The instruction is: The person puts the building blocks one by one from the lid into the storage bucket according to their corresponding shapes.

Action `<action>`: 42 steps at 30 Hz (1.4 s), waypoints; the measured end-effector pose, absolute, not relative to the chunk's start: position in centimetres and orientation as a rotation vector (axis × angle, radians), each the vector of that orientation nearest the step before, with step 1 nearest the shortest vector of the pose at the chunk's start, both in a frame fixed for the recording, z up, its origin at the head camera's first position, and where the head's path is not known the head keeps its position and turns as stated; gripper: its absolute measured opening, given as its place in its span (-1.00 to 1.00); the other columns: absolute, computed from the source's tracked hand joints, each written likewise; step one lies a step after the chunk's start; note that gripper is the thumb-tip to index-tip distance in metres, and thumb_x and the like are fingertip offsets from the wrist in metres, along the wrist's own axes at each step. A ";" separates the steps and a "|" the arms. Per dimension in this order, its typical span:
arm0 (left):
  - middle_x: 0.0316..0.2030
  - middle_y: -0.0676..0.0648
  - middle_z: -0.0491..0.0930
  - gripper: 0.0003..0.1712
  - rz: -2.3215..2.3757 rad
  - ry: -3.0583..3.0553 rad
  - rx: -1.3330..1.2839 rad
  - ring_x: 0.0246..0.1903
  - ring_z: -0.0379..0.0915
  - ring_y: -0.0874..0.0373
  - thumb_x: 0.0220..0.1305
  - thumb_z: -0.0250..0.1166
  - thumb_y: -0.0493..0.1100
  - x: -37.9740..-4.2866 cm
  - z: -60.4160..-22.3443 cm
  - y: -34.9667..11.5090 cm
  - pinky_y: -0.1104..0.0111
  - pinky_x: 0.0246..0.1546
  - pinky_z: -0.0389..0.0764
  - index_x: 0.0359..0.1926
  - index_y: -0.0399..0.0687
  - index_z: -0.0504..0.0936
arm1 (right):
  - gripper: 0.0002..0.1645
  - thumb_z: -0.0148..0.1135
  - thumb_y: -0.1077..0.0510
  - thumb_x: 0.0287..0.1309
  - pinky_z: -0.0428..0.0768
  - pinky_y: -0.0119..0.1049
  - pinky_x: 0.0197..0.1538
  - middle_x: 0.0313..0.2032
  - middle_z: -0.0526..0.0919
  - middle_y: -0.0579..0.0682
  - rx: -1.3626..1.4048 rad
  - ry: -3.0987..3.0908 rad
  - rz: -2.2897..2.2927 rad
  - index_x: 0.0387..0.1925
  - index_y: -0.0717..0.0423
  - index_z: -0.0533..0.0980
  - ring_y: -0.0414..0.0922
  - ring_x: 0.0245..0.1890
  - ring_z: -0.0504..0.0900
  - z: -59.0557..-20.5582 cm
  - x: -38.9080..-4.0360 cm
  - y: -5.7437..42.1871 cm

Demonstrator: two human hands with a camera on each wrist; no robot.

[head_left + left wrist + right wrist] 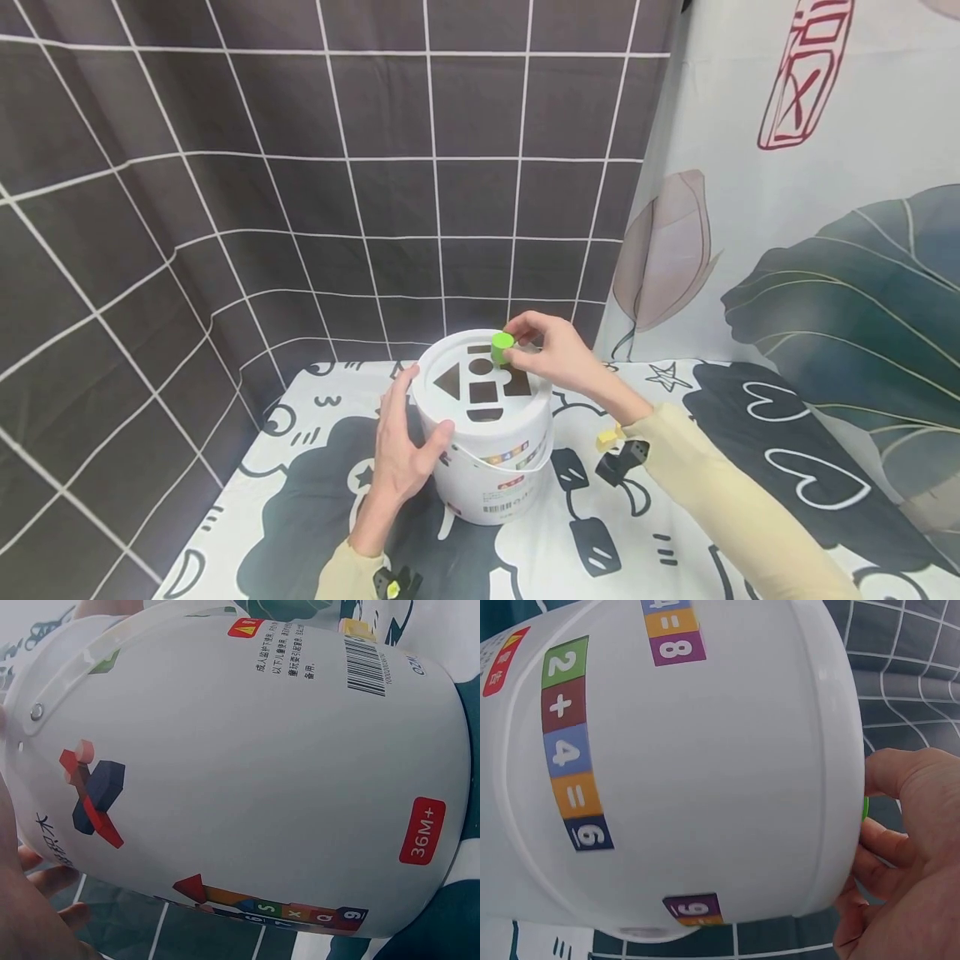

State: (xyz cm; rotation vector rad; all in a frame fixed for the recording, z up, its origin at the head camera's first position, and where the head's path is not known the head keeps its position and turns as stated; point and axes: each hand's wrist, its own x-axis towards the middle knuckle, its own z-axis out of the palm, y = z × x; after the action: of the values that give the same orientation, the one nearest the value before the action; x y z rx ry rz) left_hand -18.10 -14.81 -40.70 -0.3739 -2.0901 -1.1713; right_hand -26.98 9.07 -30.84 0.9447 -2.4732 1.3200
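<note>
While the right hand point(553, 350) pinches a small bright-green cylindrical block point(502, 340) between thumb and fingers, the left hand point(402, 443) steadies the side of a white plastic bucket point(491, 496). The green block is upright over the white plastic lid point(519, 414), just beside the round opening point(481, 367); whether its base touches the lid cannot be told. In the right wrist view, only a thin green edge shows past the rim, next to the fingers.

The left hand's fingers are extended and spread along the left of the rim, with the thumb apart from them at the front; they press against the bucket and are not closed round it.

The lid also carries a triangular opening point(447, 382) on the left, a square opening point(483, 392) near the middle and a front slot point(484, 414) with a curved edge. The bucket stands upright, its white handle point(517, 471) lowered across the front. Its wall bears coloured number tiles, a barcode and a red "36M+" label point(423, 831).

Under the bucket lies a white cloth point(315, 417) with dark cartoon prints; behind it hangs a dark grey curtain point(390, 200) with a white grid
</note>
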 end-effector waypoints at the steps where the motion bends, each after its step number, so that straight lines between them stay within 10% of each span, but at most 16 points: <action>1: 0.34 -0.20 0.36 -0.06 -1.172 -2.090 -0.374 0.30 0.23 -0.15 0.07 0.27 0.13 -18.1 -40.7 -14.8 -0.25 0.24 0.21 0.45 -0.12 0.27 | -0.67 0.41 0.28 0.09 0.55 0.05 0.01 -0.19 0.68 0.00 0.948 -2.478 1.326 -0.07 0.21 0.60 -0.02 -0.16 0.61 -30.9 -27.0 8.9; 42: 0.35 -0.19 0.34 -0.05 -1.181 -2.108 -0.360 0.32 0.22 -0.13 0.06 0.28 0.13 -18.0 -40.7 -14.9 -0.23 0.23 0.22 0.47 -0.09 0.26 | -0.69 0.39 0.19 0.12 0.57 -0.10 0.01 -0.18 0.69 -0.02 1.020 -2.521 1.239 -0.08 0.18 0.61 -0.06 -0.12 0.62 -31.4 -27.4 6.8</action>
State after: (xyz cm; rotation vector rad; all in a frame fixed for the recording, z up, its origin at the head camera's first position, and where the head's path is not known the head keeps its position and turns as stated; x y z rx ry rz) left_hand -18.05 -14.86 -40.75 -0.3597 -2.1079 -1.1810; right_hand -27.35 6.77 -31.42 1.0203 -2.5209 1.2390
